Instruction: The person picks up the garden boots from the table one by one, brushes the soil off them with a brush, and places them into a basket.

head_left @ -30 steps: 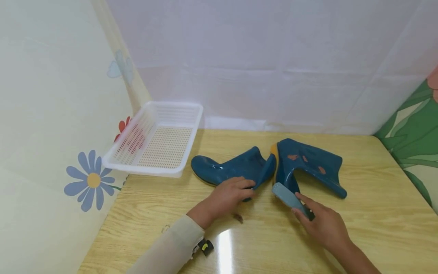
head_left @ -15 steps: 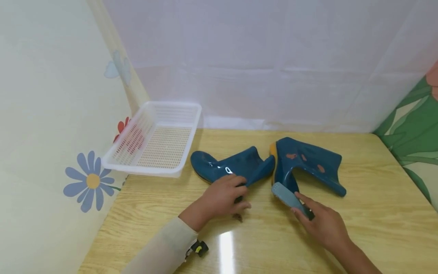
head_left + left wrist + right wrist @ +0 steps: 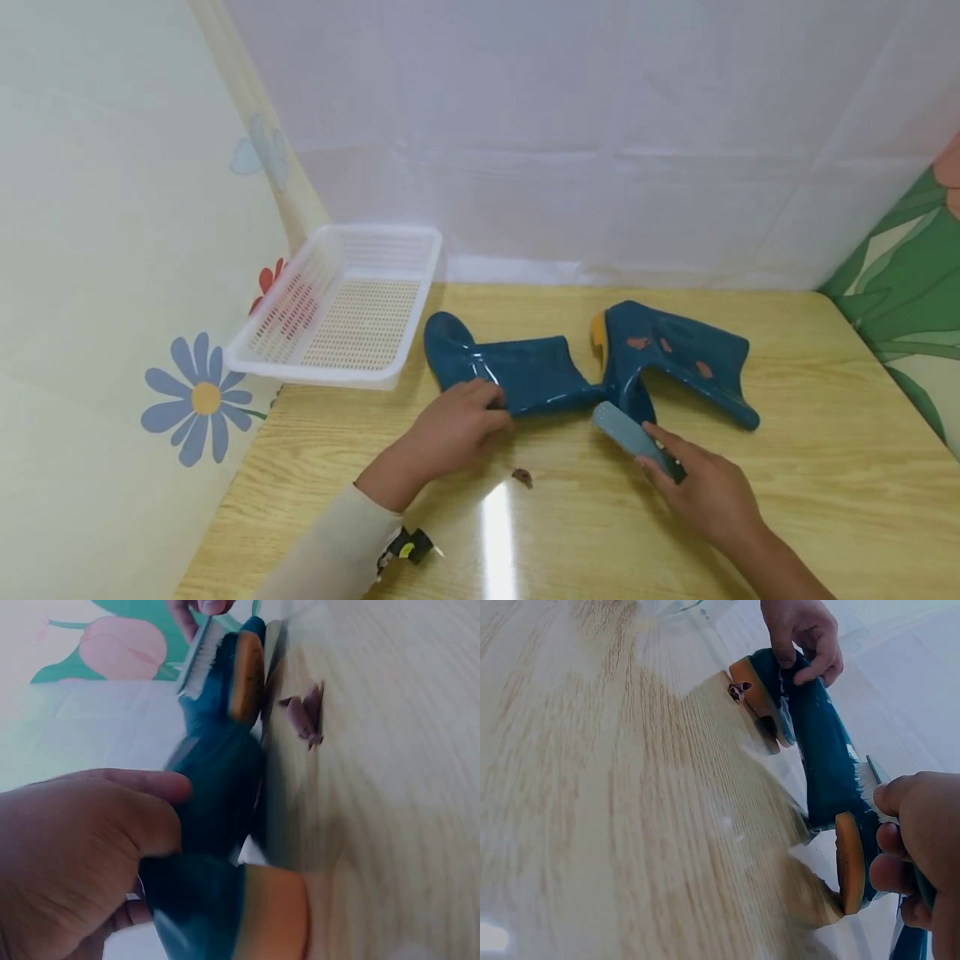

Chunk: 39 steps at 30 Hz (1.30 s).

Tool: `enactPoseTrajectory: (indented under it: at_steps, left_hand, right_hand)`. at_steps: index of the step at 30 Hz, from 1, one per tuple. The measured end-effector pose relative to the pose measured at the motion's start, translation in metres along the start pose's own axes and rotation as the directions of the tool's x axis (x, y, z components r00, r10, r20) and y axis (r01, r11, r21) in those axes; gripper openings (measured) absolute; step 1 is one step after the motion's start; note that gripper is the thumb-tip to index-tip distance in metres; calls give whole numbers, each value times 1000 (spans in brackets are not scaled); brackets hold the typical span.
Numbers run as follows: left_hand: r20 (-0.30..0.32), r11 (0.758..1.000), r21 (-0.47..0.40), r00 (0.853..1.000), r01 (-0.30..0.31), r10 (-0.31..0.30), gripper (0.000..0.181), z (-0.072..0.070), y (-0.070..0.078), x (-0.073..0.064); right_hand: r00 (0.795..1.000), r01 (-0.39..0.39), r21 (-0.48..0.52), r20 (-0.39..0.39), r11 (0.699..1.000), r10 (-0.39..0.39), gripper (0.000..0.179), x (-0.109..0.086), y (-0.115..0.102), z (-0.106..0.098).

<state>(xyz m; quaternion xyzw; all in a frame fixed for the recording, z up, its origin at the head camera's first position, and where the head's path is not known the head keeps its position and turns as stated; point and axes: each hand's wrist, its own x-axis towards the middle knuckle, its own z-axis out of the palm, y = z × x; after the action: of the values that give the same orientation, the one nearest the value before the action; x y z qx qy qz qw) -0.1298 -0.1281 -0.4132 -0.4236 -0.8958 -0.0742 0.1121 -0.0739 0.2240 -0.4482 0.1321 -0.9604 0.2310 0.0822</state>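
My left hand [image 3: 453,429] grips a dark teal rubber rain boot [image 3: 525,371] at its ankle; the boot lies on its side, toe to the left. In the right wrist view, thumb and fingers [image 3: 821,667] curl over that boot. My right hand [image 3: 708,492] holds a scrubbing brush [image 3: 626,429] with a grey-blue back by its handle. White bristles [image 3: 204,664] face the toe of a second rain boot [image 3: 686,337], right at its surface. This boot also lies on its side, with reddish-brown smears [image 3: 640,342] on the shaft and an orange sole [image 3: 247,679].
A white perforated plastic basket [image 3: 420,317] stands at the back left. A small brown crumpled scrap [image 3: 522,477] lies on the wood-grain table [image 3: 825,500] in front of the boots. White sheeting [image 3: 525,167] hangs behind; a flower-patterned wall [image 3: 112,292] rises on the left.
My left hand has moved left along the left boot to its ankle. That boot has turned, its toe swinging back and its open end coming nearer. The right hand and brush stay nearly still.
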Motion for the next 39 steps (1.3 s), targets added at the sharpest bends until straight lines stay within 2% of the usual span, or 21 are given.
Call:
enactPoseTrajectory:
  at_steps: [4,9,13,15,19,23,25,27,31,39]
  left_hand:
    - [100,988,149,994,37,-52,28,-2,8,1]
    - [207,957,286,973,38,-100,16,6,24,14]
    - [257,925,379,961,-1,-104,37,14,37,28]
    - [273,900,435,954,-12,-119,42,17,42,34]
    - [278,867,499,946,7,-167,21,19,49,40]
    - [204,869,491,962,58,-179,13,14,48,40]
    - [134,873,477,973,103,-188,21,10,45,38]
    - [64,877,453,975,160,-211,40,5,42,37]
    - [-22,882,394,962,259,-273,69,-4,37,33]
    - [-143,909,252,942,332,-304,85,-7,34,24]
  right_hand:
    - [1000,8,-4,-5,1000,-8,52,-1,0,1]
    - [1000,12,-6,4,1000,-12,52,0,-2,1]
    - [1000,-2,-16,13,1000,3,52,-1,-3,2]
    - [1000,-2,-23,9,1000,2,52,-1,-4,3]
    - [1000,6,-28,-7,1000,-6,52,-1,-4,5]
    - [1000,6,-34,-5,999,-6,52,0,-4,5]
    - [1000,2,-34,2,999,-2,52,0,-4,5]
    - [1000,0,-29,9,1000,1,52,0,-5,4]
    - [1000,8,-20,6,1000,-8,52,-1,-5,3]
    - [999,34,-16,-23,999,-35,51,-2,-4,2]
